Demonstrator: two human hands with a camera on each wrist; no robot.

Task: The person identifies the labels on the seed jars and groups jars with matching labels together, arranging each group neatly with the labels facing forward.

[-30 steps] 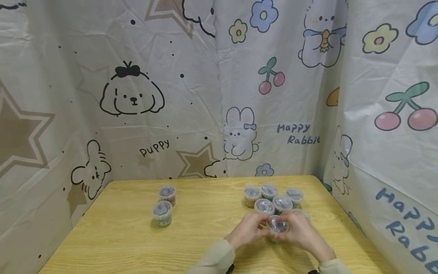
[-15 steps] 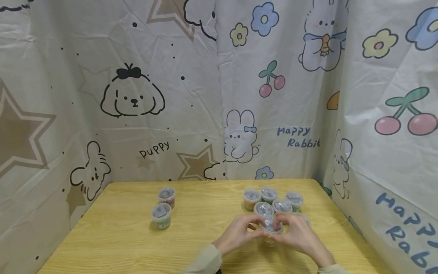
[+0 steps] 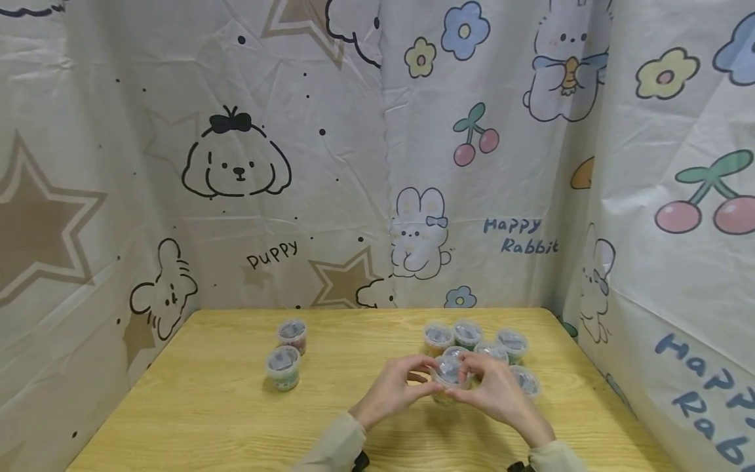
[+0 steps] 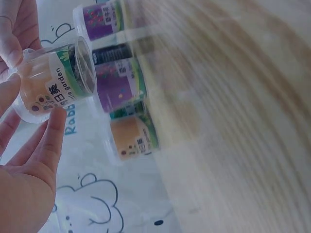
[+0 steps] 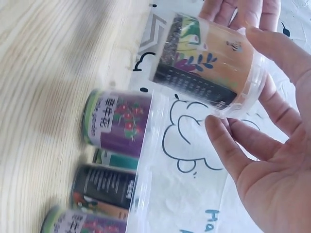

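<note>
Between both hands is a clear lidded plastic cup [image 3: 448,372], raised off the table, its lid side up. Its orange label with flower drawings and the words "little garden" shows in the left wrist view, as does dark grainy filling near the cup's base [image 4: 85,65]. My left hand [image 3: 396,388] grips one side by thumb and fingers. From the other side my right hand [image 3: 494,388] pinches the lid rim [image 5: 250,87]. Just behind stands a purple-labelled cup [image 4: 116,87], partly covered by the held one in the head view.
Several similar lidded cups cluster at the right, among them an orange one [image 3: 438,337], a green one [image 3: 468,334] and one beside my right hand [image 3: 523,381]. Two more, a reddish cup [image 3: 292,335] and a green cup [image 3: 283,368], stand left on the wooden table [image 3: 224,419].
Both hands have carried the cup leftward from the front of the right cluster. The cup beside my right hand, mostly covered before, now shows. The head view has shifted slightly.
</note>
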